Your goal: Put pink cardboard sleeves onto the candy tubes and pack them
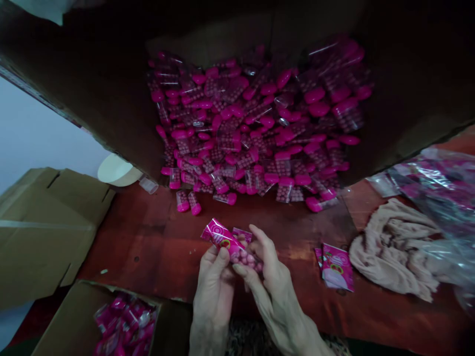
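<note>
A cardboard carton [48, 232] is sitting leftmost, behind an open box [70, 316] of pink packets [126, 324]. Above the bench [148, 237], the fingers of the left hand [214, 291] and right hand [272, 284] are holding a bead-filled pink pouch [219, 232]; pink-capped containers [232, 136] are lying heaped beyond. Rightward, wrappers [337, 264], crumpled cloth [395, 247] and clear plastic [445, 198] are resting.

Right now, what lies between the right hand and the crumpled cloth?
In the head view, flat pink packets lie on the red tabletop between them.
</note>
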`<state>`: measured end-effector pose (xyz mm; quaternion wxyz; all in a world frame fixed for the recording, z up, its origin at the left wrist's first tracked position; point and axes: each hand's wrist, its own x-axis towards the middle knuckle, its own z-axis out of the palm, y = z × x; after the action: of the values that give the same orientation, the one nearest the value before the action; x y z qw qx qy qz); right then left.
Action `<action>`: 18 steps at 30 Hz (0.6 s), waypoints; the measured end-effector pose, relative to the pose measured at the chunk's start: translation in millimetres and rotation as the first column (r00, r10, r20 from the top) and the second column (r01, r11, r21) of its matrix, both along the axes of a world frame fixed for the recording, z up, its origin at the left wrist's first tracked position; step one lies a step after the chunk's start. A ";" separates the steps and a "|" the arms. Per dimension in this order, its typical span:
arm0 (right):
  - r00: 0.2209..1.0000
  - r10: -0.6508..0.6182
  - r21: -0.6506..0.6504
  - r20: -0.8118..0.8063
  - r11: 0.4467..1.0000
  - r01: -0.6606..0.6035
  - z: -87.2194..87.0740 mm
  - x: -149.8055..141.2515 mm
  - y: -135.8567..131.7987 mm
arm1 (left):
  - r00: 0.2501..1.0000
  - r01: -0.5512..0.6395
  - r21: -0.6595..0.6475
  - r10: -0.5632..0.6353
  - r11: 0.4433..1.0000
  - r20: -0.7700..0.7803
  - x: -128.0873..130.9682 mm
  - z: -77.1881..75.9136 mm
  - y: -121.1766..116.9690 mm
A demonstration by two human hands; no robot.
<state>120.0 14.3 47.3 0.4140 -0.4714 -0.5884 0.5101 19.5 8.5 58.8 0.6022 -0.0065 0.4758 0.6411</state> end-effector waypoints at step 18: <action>0.986 0.161 -0.155 0.044 0.976 -0.153 9.2 4.0 -4.2 | 0.981 0.171 0.095 -0.161 0.981 -0.105 -1.1 -2.7 -2.8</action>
<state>124.0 10.1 56.5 0.3187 -0.4677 -0.5948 0.5709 18.4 5.7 56.1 0.6292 0.0956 0.4695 0.6120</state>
